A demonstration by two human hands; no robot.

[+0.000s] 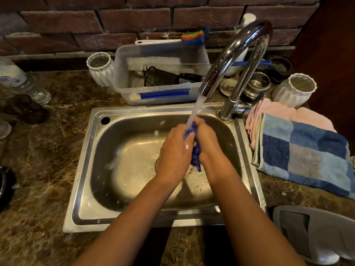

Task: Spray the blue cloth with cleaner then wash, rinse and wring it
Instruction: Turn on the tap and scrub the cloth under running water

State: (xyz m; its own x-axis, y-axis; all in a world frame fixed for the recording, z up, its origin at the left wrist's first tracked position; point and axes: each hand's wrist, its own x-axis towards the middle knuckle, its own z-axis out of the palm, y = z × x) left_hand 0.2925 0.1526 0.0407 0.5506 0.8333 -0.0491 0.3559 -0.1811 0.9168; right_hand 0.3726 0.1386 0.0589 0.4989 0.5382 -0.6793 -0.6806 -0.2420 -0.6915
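I'm squeezing the cloth [195,156] between both hands over the sink [84,169], left hand [172,150] and right hand [209,146] each clamping it tight. It's looking soaked, so soft, floppy and probably slippery; I'd be gripping near the two ends for wringing. Further back, the tap [230,60] is pouring water right onto it.

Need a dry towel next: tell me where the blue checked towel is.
In the head view, the blue checked towel lies on the counter right of the sink, overlapping a pink cloth.
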